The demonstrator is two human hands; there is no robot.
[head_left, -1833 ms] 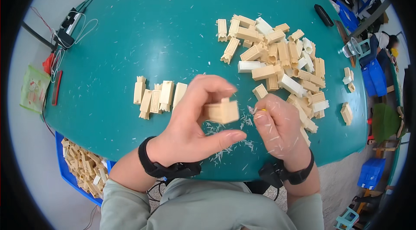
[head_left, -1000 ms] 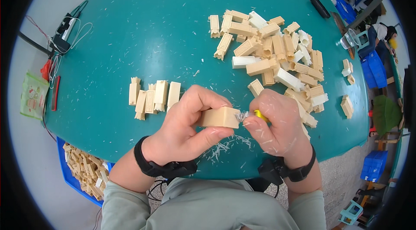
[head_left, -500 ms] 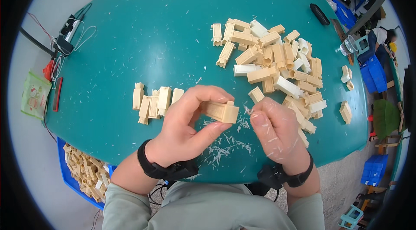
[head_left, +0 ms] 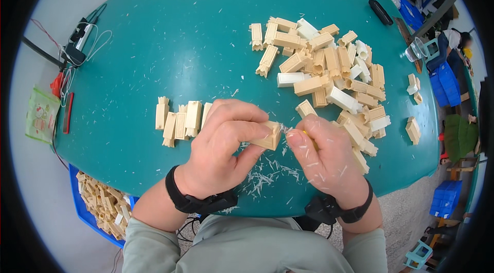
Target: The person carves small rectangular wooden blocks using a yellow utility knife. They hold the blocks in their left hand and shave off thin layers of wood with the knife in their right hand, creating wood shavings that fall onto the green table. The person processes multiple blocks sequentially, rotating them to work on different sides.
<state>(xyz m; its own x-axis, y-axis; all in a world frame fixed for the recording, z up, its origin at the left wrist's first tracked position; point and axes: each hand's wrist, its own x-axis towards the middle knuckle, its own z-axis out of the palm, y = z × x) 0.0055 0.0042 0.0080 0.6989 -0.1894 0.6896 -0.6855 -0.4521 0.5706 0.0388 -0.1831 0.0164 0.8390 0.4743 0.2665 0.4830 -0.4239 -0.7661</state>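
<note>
Above the near edge of the green table (head_left: 154,57), my left hand (head_left: 218,144) grips a beige rectangular plastic piece (head_left: 269,137) between thumb and fingers. My right hand (head_left: 327,155) is closed just to its right, around a small yellow-handled tool (head_left: 312,141) mostly hidden by the fingers. The tool's thin tip meets the piece's right end, or nearly so. Pale shavings cling to the right hand, and more shavings (head_left: 270,173) lie scattered below both hands. Left of my left hand, several similar pieces (head_left: 180,125) stand in a row.
A large heap of beige and white pieces (head_left: 321,65) covers the table's right half. Loose pieces (head_left: 412,130) lie near the right edge. A blue bin (head_left: 85,210) full of pieces is at lower left. A power strip (head_left: 82,36) with cables sits at far left; a black object (head_left: 380,12) lies at far right.
The plastic piece has turned in my left hand, whose fingers now wrap further over it. My right hand has moved slightly left, bringing the tool to the piece's end.
</note>
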